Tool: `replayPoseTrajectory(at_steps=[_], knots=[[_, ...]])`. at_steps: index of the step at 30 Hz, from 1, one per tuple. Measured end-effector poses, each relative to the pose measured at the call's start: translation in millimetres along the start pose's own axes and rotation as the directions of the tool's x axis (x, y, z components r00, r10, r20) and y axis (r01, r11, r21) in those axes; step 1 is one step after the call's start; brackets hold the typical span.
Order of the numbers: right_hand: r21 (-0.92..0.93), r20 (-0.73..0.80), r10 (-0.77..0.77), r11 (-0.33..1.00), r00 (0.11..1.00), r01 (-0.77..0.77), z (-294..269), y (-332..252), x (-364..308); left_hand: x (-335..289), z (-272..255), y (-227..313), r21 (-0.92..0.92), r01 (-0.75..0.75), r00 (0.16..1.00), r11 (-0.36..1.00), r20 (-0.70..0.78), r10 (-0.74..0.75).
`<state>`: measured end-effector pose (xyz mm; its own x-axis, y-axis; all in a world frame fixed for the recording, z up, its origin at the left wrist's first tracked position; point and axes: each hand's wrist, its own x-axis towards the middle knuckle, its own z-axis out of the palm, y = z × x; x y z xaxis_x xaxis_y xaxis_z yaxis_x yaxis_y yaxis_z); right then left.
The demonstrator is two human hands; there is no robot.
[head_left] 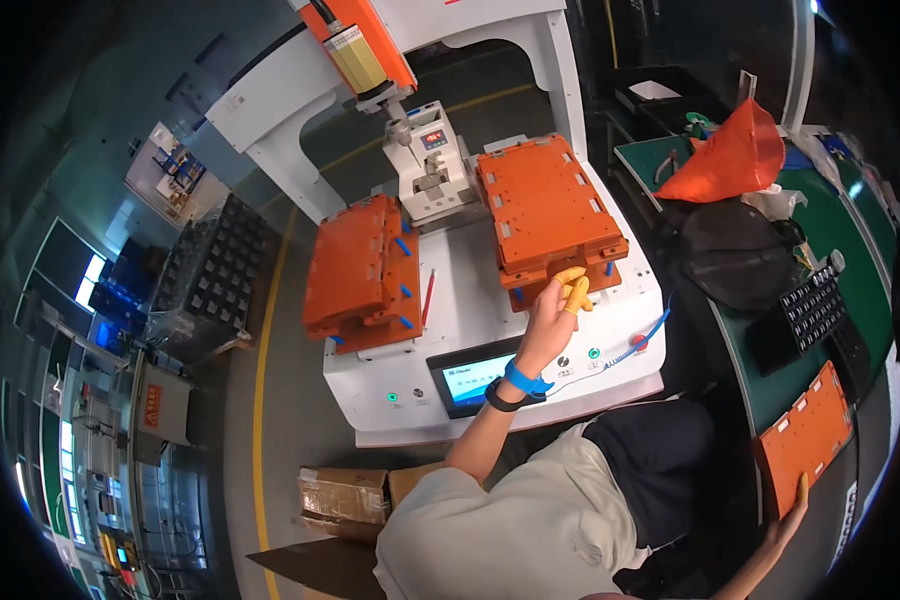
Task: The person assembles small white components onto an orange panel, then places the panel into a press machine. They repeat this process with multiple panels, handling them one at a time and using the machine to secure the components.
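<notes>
Work appears to be partway along: two rectangular orange fixtures with flat, slotted tops stand on the white machine base. The left orange fixture is at its left edge, the right orange fixture toward its right edge. A yellow cylindrical driver unit hangs over the small white boxy feeder between them, over neither fixture, so I judge that no fastening is under way. Whether either fixture is finished cannot be told.

The left hand, with yellow finger covers, is at the front edge of the right fixture, its fingers drawn narrow; whether they grip anything there is unclear. The right hand holds a flat orange rectangular panel by its lower edge, at the near end of the green table. This panel is apart from the machine, so its share of the work seems left to do.

Among containers, a black slotted tray lies on the table near its right edge; what fills its slots is too small to tell. Brown cardboard box stands before the base's front edge, its contents hidden. Film-wrapped dark stack rises beyond the base's left edge.
</notes>
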<state>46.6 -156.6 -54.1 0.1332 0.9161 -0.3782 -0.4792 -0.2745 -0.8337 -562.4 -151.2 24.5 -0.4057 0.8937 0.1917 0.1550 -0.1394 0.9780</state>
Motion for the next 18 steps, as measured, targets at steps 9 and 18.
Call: replayPoseTrajectory(at_steps=[9,18], knots=[[-0.003,-0.041,-0.122,0.993,0.992,0.122,11.3,5.4,-1.8,17.6,9.6,-2.2,-0.074,0.094,0.991,0.993,-0.091,-0.1],[-0.077,-0.105,-0.152,0.987,0.983,0.144,11.5,10.1,-7.1,24.5,25.3,-5.5,-0.14,0.141,0.956,0.98,-0.238,-0.172]])
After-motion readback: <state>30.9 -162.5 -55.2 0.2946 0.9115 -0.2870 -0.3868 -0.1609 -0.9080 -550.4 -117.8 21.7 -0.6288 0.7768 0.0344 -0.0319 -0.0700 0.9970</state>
